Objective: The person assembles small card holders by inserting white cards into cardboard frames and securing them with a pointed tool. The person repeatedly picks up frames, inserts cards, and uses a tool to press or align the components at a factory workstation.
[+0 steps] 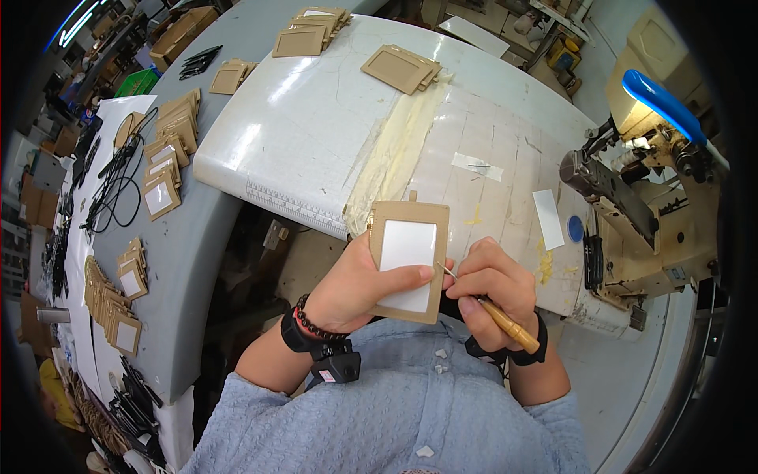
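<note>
In my left hand (pixel 347 288) is a tan badge holder (pixel 408 211) with a clear window over white and a small tab at its top. My left thumb lies across the window, and the other fingers are behind the holder. My right hand (pixel 497 288) grips an awl (pixel 505 322) by its golden wooden handle. The awl's thin metal tip reaches the right edge of the holder. Both hands are in front of my body, at the near edge of the white worktable (pixel 308 118).
A sewing machine (pixel 616 189) with a blue lamp (pixel 662 103) stands at the right. Stacks of tan holders lie at the table's far side (pixel 400 67) and on the grey table (pixel 178 126) at left. A white strip (pixel 547 219) and a blue disc (pixel 575 229) lie near the machine.
</note>
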Tool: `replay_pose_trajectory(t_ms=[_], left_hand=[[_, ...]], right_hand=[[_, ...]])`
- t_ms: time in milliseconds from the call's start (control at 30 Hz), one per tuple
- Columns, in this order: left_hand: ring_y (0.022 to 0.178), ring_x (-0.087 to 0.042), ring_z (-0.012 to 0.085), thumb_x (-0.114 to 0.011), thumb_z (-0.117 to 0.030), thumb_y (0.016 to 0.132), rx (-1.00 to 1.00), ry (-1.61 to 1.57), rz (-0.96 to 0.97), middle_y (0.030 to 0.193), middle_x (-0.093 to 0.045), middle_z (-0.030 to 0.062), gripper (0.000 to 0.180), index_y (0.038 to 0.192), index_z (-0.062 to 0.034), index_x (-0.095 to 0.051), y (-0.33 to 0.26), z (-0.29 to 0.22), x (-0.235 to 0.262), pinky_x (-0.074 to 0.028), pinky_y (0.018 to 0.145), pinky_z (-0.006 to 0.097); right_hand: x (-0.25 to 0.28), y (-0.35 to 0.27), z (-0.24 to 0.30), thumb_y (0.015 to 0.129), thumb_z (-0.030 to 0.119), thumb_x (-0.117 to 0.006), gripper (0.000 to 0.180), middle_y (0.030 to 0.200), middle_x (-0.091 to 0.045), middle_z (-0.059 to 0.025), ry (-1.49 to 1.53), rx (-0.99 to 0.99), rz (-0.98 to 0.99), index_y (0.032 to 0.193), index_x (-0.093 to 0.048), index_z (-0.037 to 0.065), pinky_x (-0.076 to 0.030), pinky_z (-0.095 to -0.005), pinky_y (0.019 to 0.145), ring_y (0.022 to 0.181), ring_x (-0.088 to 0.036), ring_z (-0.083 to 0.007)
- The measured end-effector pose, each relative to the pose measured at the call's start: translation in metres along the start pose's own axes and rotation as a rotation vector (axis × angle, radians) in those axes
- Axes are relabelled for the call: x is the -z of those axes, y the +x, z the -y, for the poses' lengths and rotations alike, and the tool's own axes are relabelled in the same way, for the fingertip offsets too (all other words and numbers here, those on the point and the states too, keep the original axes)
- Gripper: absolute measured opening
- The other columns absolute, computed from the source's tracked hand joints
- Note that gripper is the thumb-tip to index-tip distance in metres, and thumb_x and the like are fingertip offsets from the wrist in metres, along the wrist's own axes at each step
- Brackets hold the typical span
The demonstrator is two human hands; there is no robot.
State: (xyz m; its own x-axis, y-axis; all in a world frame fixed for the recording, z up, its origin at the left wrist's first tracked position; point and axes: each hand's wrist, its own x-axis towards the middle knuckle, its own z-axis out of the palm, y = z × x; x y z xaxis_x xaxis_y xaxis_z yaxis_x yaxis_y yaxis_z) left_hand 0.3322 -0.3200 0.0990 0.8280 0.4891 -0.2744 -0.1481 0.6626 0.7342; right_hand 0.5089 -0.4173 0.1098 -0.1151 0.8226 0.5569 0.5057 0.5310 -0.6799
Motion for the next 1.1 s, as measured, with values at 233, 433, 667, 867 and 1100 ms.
replay_pose_trajectory(t_ms=[233, 433, 667, 867, 1100], left_hand=[[0.092, -0.064, 0.0173, -0.063, -0.001, 0.084, -0.018, 0.025, 0.0, 0.104, -0.065, 0.0106, 0.039, 0.121, 0.0003, -0.05, -0.001, -0.001, -0.002, -0.053, 0.082, 0.032], [0.094, -0.065, 0.0185, -0.067, -0.003, 0.081, -0.047, 0.134, -0.036, 0.105, -0.065, 0.0124, 0.046, 0.122, 0.0002, -0.049, 0.0, 0.003, 0.001, -0.052, 0.085, 0.032], [0.089, -0.065, 0.0141, -0.066, -0.003, 0.082, -0.175, 0.395, -0.071, 0.1, -0.066, 0.008, 0.036, 0.115, 0.0011, -0.054, 0.0, 0.008, 0.004, -0.053, 0.079, 0.028], [0.091, -0.067, 0.018, -0.064, 0.0, 0.083, -0.09, 0.209, -0.039, 0.102, -0.066, 0.0121, 0.039, 0.119, 0.0027, -0.051, 0.0, 0.003, 0.001, -0.054, 0.08, 0.03], [0.092, -0.067, 0.0218, -0.063, 0.001, 0.084, -0.018, 0.051, -0.011, 0.103, -0.065, 0.0132, 0.039, 0.121, 0.0023, -0.049, -0.004, 0.0, -0.003, -0.055, 0.08, 0.033]], right_hand=[[0.002, 0.005, 0.002, 0.062, -0.004, -0.06, 0.015, 0.078, -0.06, -0.0095, -0.072, 0.076, 0.021, 0.077, -0.061, 0.001, -0.045, -0.0329, 0.065, 0.066, -0.056, -0.0236], [0.004, 0.007, 0.004, 0.06, -0.005, -0.059, 0.017, 0.078, -0.06, -0.0093, -0.119, 0.093, 0.053, 0.076, -0.06, 0.001, -0.046, -0.0333, 0.065, 0.066, -0.057, -0.0238], [0.007, 0.004, 0.0, 0.073, 0.0, -0.051, 0.008, 0.074, -0.06, -0.0111, 0.323, -0.388, 0.028, 0.072, -0.059, -0.003, -0.044, -0.0261, 0.063, 0.067, -0.057, -0.0176], [0.004, -0.003, 0.002, 0.073, 0.002, -0.051, 0.01, 0.075, -0.059, -0.0112, 0.36, -0.342, -0.08, 0.074, -0.06, -0.003, -0.042, -0.027, 0.061, 0.063, -0.052, -0.017], [0.009, -0.004, 0.006, 0.071, 0.001, -0.054, 0.009, 0.075, -0.059, -0.0115, 0.343, -0.248, -0.075, 0.075, -0.061, -0.001, -0.043, -0.0291, 0.064, 0.068, -0.054, -0.0188]])
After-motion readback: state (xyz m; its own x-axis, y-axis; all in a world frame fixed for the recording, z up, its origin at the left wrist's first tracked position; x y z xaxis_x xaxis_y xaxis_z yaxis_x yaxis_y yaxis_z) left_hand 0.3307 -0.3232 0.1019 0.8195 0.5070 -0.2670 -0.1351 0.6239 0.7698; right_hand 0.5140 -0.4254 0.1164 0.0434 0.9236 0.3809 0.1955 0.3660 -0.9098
